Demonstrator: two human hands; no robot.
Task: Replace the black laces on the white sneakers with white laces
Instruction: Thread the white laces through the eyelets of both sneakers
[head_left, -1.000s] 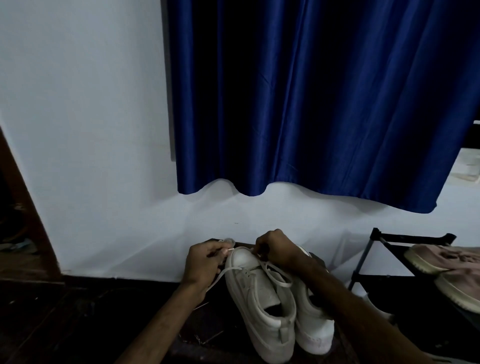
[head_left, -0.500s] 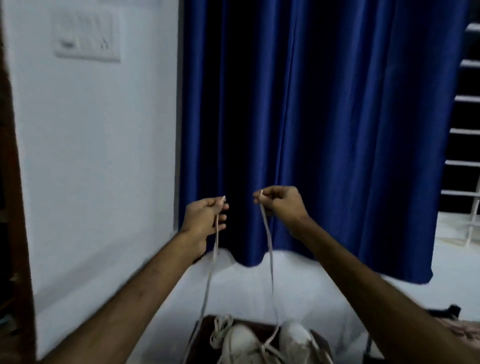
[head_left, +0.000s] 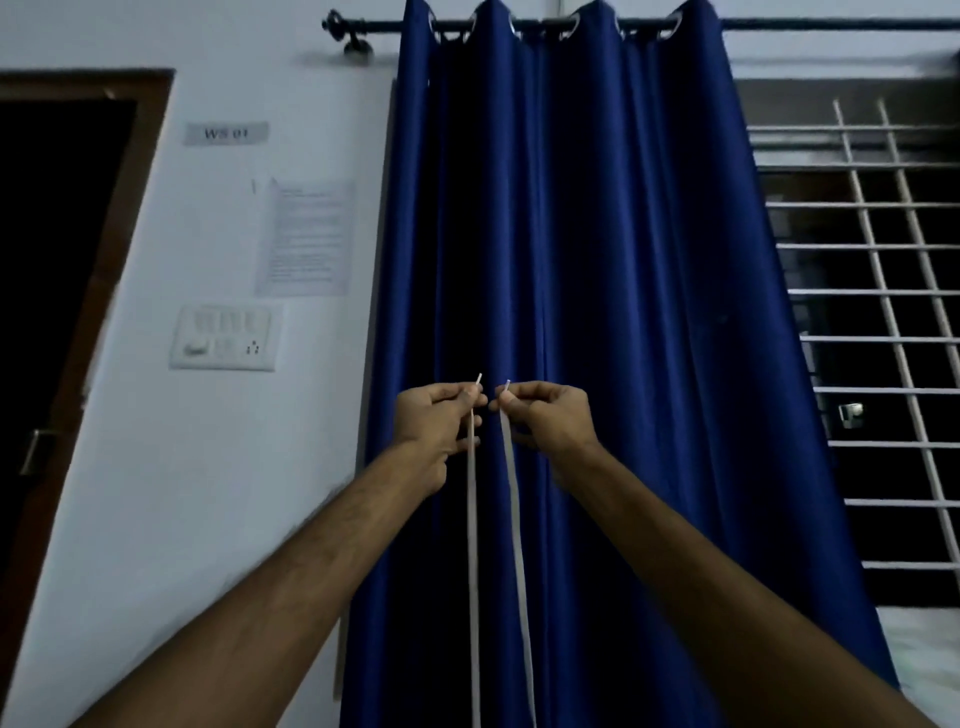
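Both hands are raised in front of the blue curtain, each pinching one end of a white lace. My left hand (head_left: 436, 421) holds the left strand (head_left: 472, 545) just below its tip. My right hand (head_left: 545, 418) holds the right strand (head_left: 514, 545) the same way. The two tips stick up side by side, a small gap apart. Both strands hang straight down and run out of the bottom of the view. The white sneakers are out of sight below the frame.
A blue curtain (head_left: 597, 312) hangs from a rod straight ahead. A white wall at the left carries a switch panel (head_left: 223, 338) and a paper notice (head_left: 304, 236). A dark doorway (head_left: 47, 260) is far left, a barred window (head_left: 872, 312) at the right.
My hands have lifted the two lace ends up from the sneaker and drawn them close together. The view has tilted up, so the sneakers dropped out of sight.
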